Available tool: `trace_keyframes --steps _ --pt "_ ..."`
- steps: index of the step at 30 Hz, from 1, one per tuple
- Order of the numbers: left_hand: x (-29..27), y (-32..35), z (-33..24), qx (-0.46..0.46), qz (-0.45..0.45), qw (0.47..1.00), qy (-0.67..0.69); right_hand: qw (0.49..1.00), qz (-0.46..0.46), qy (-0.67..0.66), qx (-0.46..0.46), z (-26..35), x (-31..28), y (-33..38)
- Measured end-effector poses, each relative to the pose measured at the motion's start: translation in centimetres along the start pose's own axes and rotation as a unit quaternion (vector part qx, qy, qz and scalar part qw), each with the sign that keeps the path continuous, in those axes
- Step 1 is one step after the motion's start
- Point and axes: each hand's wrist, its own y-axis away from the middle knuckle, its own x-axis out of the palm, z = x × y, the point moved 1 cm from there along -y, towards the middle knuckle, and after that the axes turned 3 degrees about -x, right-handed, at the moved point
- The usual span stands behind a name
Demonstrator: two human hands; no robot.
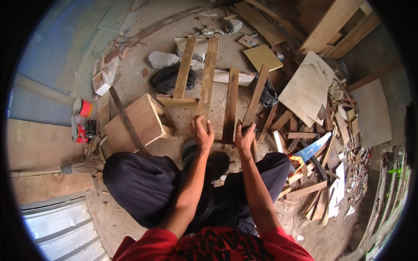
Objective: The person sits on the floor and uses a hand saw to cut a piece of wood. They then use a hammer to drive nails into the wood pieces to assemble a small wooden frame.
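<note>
A squatting person's left hand [201,132] grips the near end of a long wooden slat [207,76] lying on the dirt ground [143,82], while the right hand [244,138] clasps a neighbouring plank [255,96], apparently aligning them side by side.

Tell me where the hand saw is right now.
In the head view, the hand saw lies on the ground to the person's right, among wood offcuts beside the right knee, beyond the right hand.

We are in a rough outdoor carpentry yard: bare dirt ground [130,82] strewn with long brown wooden planks [208,74], pale plywood offcuts [307,87] and splintered scraps [322,195], a blue-bladed handsaw [311,150], and a square wooden box [135,122].
</note>
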Motion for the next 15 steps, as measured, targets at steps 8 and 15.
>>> trace_keyframes --steps 8,15 --pt "0.7 -4.3 2.9 -0.405 0.273 0.871 -0.048 0.986 0.141 -0.018 0.085 1.9 1.5 -2.8" --pt "-0.2 -0.4 0.1 -0.374 0.196 0.905 -0.046 0.993 0.099 0.008 0.070 2.2 -1.7 -1.3"
